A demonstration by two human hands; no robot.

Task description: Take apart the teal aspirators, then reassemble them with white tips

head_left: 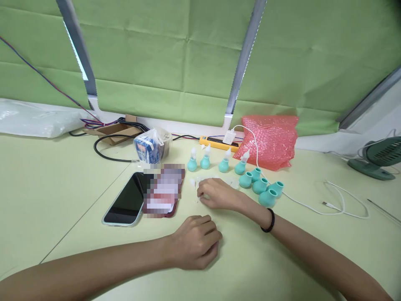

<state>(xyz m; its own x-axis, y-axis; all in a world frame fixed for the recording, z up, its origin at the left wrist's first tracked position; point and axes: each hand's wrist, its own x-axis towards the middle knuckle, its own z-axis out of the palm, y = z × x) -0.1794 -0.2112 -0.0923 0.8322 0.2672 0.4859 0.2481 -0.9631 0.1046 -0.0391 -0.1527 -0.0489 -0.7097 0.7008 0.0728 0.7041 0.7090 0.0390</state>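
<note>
My left hand (pixel 198 242) rests on the table with its fingers curled closed. Whatever it may hold is hidden by the knuckles. Farther forward, my right hand (pixel 217 193) has its fingers bent down among small clear plastic pieces (pixel 232 182) lying on the table. Its fingertips are pressed together, and I cannot make out what is between them. Behind it stand several teal rubber bulbs with clear tips (pixel 223 164), like nasal aspirators, in a loose row. Several teal bulbs without tips (pixel 260 185), their round mouths showing, are grouped right of my right hand.
Left of my hands lie a black-screened phone (pixel 128 200) and a red-cased phone (pixel 171 211). Behind are a bagged blue package (pixel 147 150), a cardboard box (pixel 117 133), a yellow power strip (pixel 216 144) and red bubble wrap (pixel 271 142). A white cable (pixel 313 211) and green fan (pixel 382 154) are at right.
</note>
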